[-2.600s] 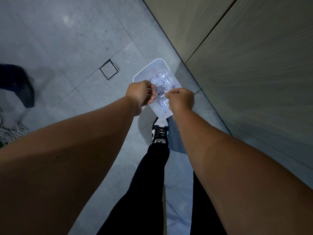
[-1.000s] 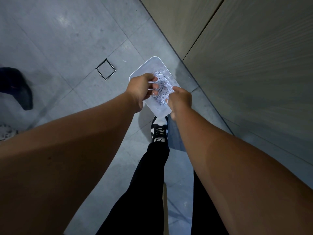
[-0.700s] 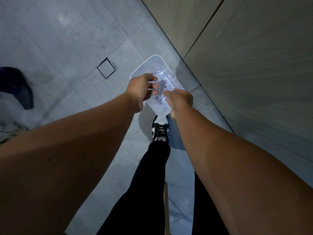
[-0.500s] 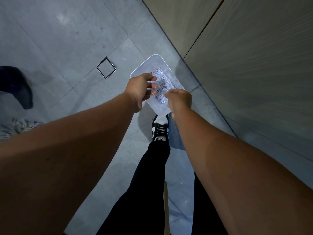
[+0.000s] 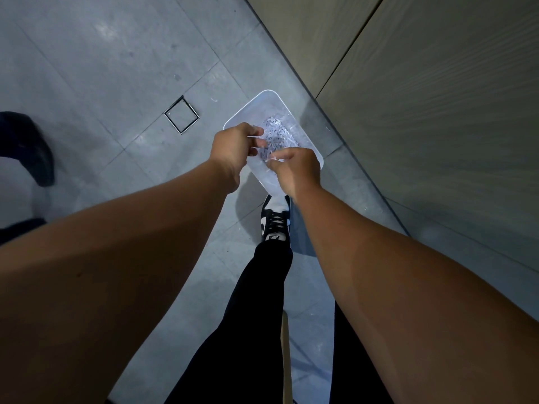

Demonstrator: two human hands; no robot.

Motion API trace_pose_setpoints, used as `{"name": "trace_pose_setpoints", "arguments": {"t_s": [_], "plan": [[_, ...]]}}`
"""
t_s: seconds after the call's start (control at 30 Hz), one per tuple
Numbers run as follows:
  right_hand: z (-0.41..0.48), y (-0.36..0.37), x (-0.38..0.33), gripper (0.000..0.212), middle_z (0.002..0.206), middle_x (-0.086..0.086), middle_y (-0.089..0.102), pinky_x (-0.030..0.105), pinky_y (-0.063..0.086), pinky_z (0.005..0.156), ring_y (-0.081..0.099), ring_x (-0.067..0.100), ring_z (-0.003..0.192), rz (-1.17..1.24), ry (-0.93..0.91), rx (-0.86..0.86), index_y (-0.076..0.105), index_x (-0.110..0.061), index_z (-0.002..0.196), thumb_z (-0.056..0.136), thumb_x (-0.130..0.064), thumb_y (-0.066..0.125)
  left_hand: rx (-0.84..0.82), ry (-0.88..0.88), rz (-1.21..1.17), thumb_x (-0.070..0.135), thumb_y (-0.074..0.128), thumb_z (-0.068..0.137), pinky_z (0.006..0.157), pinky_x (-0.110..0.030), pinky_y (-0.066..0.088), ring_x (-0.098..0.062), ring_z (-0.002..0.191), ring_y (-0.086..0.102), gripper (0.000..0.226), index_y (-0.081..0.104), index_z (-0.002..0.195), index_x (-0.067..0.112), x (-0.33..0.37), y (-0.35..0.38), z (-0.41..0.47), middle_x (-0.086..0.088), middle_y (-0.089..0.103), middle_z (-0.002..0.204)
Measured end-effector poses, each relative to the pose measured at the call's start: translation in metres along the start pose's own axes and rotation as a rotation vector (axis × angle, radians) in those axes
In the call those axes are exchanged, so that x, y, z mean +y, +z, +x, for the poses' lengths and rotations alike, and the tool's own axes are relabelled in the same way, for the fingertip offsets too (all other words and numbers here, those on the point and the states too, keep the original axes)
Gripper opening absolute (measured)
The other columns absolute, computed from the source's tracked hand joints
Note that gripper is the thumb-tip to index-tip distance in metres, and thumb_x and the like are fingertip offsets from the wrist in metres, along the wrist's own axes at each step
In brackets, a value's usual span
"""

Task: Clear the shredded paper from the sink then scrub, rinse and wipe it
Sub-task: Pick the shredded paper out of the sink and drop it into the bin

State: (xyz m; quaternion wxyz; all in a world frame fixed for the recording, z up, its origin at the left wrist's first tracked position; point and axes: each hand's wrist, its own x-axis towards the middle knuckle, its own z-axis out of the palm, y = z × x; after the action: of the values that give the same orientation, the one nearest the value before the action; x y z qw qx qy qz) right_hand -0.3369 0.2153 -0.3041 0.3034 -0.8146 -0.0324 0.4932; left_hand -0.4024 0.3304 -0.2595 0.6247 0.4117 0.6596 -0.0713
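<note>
A white bin (image 5: 316, 158) stands on the grey floor (image 5: 116, 68), close to the wall (image 5: 437, 112) on the right, with shredded paper (image 5: 277, 134) heaped inside. Above it, the left hand (image 5: 234, 153) holds a few shreds in curled fingers, and the right hand (image 5: 296, 170) pinches more just beside.

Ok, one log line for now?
left hand: holds shredded paper | right hand: pinches it | white tub: on floor, under hands | sink: not in view

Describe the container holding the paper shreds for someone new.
Follow the beige wall panel down to the grey tiled floor. At its foot sits a translucent white rectangular plastic bin. Unlike the square metal-framed hatch to its left, it holds white shredded paper.
</note>
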Motion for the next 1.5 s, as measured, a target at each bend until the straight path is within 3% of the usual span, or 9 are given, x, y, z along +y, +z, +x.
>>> {"name": "trace_pose_setpoints", "arguments": {"t_s": [0.17,0.37,0.57,0.77,0.9,1.07,1.27,1.37,1.5], "plan": [[-0.001,-0.001,0.001,0.074,0.119,-0.001,0.072,0.039,0.052,0.1,0.066,0.022,0.11,0.044,0.097,-0.035,0.056,-0.024,0.139,0.073,-0.017,0.089,-0.017,-0.032,0.014,0.027,0.047,0.095,0.082,-0.034,0.04,-0.017,0.086,0.056,0.03,0.075,0.101,0.02,-0.005,-0.002,0.001,0.003,0.079,0.09],[-0.001,-0.003,0.003,0.009,0.098,-0.004,0.072,0.028,0.053,0.081,0.068,0.024,0.095,-0.107,0.076,0.087,0.07,-0.022,0.094,0.086,-0.017,0.071,-0.068,-0.058,-0.019,0.029,0.045,0.095,0.101,-0.037,0.04,-0.015,0.092,0.063,0.029,0.073,0.101,0.022,-0.009,-0.001,0.002,0.003,0.08,0.095],[0.0,0.0,0.002,0.012,0.084,0.009,0.075,0.04,0.057,0.083,0.065,0.018,0.075,0.102,0.041,0.079,0.076,-0.013,0.077,0.084,-0.022,0.073,-0.126,-0.108,-0.091,0.028,0.044,0.093,0.093,-0.038,0.044,-0.019,0.088,0.063,0.032,0.071,0.106,0.02,-0.008,0.001,0.001,-0.002,0.079,0.102],[0.002,-0.001,-0.002,0.013,0.073,-0.007,0.071,0.029,0.053,0.075,0.062,0.012,0.068,0.176,0.024,0.086,0.075,-0.019,0.073,0.086,-0.019,0.073,-0.135,-0.119,-0.101,0.029,0.042,0.093,0.085,-0.037,0.044,-0.018,0.084,0.057,0.033,0.07,0.108,0.02,-0.005,0.003,0.001,-0.001,0.079,0.101],[0.005,-0.002,0.0,0.018,0.082,-0.002,0.075,0.035,0.057,0.082,0.071,0.021,0.084,0.167,0.057,0.089,0.073,-0.022,0.07,0.087,-0.016,0.068,-0.12,-0.132,-0.138,0.03,0.041,0.095,0.085,-0.037,0.045,-0.019,0.085,0.06,0.033,0.071,0.104,0.021,-0.002,0.001,0.003,0.0,0.079,0.1],[0.003,-0.004,-0.001,0.02,0.092,-0.006,0.074,0.033,0.056,0.085,0.066,0.007,0.078,0.301,0.087,-0.007,0.078,-0.016,0.108,0.09,-0.018,0.071,-0.16,-0.176,-0.159,0.033,0.04,0.094,0.09,-0.039,0.044,-0.02,0.088,0.059,0.034,0.069,0.108,0.021,-0.001,0.001,0.004,-0.001,0.079,0.103],[0.006,-0.002,-0.001,0.013,0.061,-0.01,0.06,0.032,0.049,0.066,0.053,0.013,0.061,0.249,0.053,0.048,0.075,-0.011,0.079,0.088,-0.019,0.072,-0.139,-0.158,-0.164,0.032,0.04,0.094,0.089,-0.039,0.043,-0.019,0.087,0.058,0.036,0.07,0.11,0.02,0.0,0.004,0.002,0.001,0.079,0.101],[0.008,-0.003,0.001,0.014,0.063,-0.007,0.061,0.033,0.052,0.07,0.055,0.016,0.064,0.214,0.039,0.056,0.072,-0.015,0.072,0.086,-0.017,0.071,-0.102,-0.13,-0.187,0.03,0.04,0.093,0.09,-0.038,0.044,-0.019,0.087,0.06,0.035,0.07,0.109,0.02,0.001,0.005,0.003,0.002,0.079,0.099],[0.003,-0.002,0.003,0.013,0.084,-0.003,0.077,0.03,0.056,0.083,0.069,0.013,0.078,0.157,-0.029,0.034,0.082,-0.014,0.093,0.085,-0.023,0.078,-0.095,-0.123,-0.222,0.031,0.042,0.093,0.093,-0.038,0.043,-0.019,0.088,0.067,0.033,0.072,0.102,0.021,0.002,0.011,0.003,0.004,0.078,0.098]]}}
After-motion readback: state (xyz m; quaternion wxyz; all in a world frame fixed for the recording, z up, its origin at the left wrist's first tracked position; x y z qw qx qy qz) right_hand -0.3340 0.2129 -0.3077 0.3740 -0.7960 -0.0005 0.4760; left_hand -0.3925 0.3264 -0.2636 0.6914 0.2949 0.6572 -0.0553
